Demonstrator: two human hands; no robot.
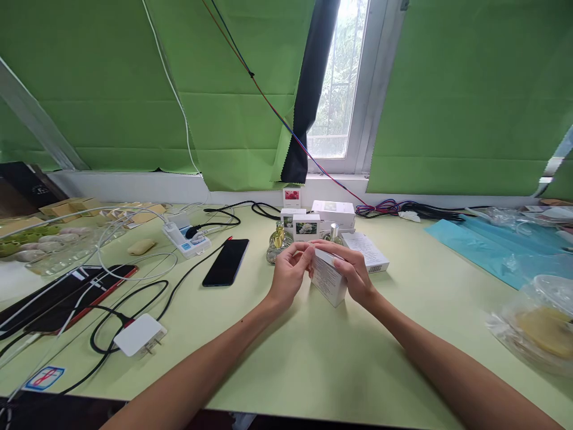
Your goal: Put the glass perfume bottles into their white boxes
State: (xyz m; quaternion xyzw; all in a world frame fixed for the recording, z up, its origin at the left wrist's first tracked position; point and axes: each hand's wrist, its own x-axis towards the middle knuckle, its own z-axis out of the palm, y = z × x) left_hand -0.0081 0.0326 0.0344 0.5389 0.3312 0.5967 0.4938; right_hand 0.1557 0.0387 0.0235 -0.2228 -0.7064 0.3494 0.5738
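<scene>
A small white box (329,279) with printed text on its side stands tilted at the middle of the table, between my hands. My right hand (353,272) is wrapped round its right side and top. My left hand (293,269) is closed at the box's upper left edge, fingertips pinched there; whether they grip a flap is too small to tell. Just behind my hands are a glass bottle with a gold top (278,242), a silver-topped bottle (333,233), partly hidden, and several white boxes, one with a white flower picture (307,227). Another white box (367,251) lies flat to the right.
A black phone (225,263) lies left of my hands. Farther left are a power strip (185,237), a white charger (140,335), tangled cables and more devices. Blue plastic sheeting (481,248) and a clear plastic container (544,322) are at the right.
</scene>
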